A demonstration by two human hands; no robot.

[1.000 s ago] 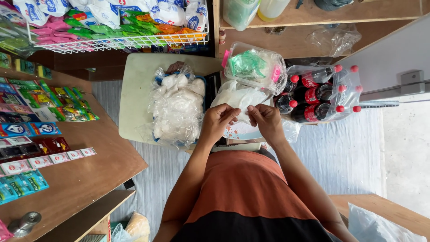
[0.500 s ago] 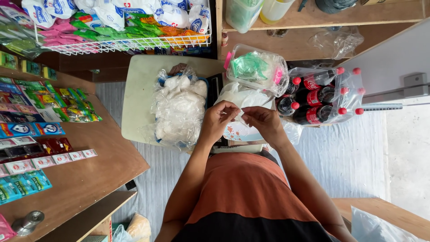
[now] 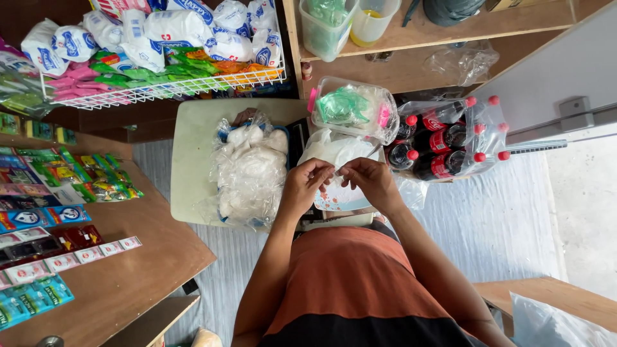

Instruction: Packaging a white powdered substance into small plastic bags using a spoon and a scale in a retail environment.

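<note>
Left side: strips of coloured sachets [image 3: 38, 257] lay on the brown wooden counter [image 3: 128, 283].
Middle: a clear plastic sack of small white bags [image 3: 252, 170] sat on the pale plastic stool [image 3: 193, 154].
Left hand [image 3: 302, 186]: fingers were pinched on the top of the small clear plastic bag of white powder [image 3: 334, 154].
Right hand [image 3: 371, 183]: same, pinching it from the other side.
Bag: thin, crinkly, held over the stool, just beside the dark soda bottles with red caps [image 3: 443, 144].
Risk: my guess, a loose pinch and it'd spill.
</note>
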